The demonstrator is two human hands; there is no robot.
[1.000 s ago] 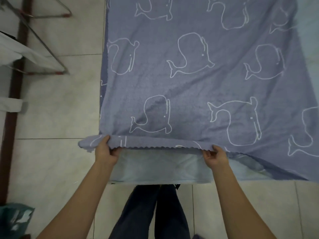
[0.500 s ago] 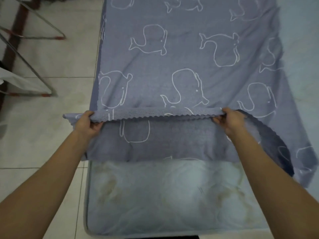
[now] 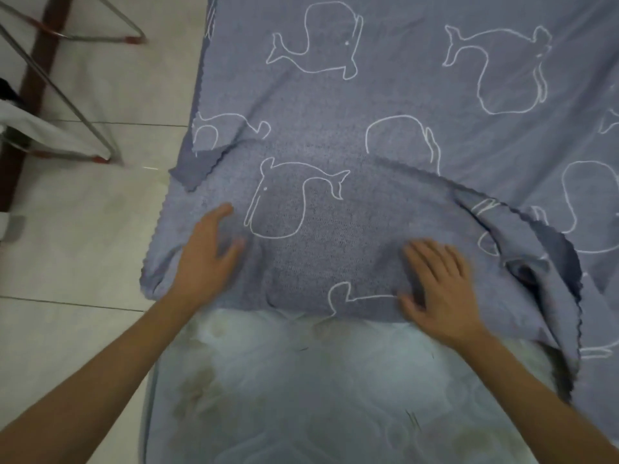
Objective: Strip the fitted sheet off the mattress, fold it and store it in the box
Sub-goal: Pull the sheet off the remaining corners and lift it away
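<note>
While my left grip and right grip lie flat, fingers spread, on the folded-back sheet, the mattress shows bare below; half a second ago both pinched its hem.

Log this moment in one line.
step: fold | left hand: flat on sheet | right hand: flat on sheet | mattress: near end bare

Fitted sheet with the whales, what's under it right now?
The bare, stained mattress shows at the near end, where the fitted sheet is folded back. The left hand and right hand rest flat on the fold. Farther up, the sheet hides what lies beneath.
</note>
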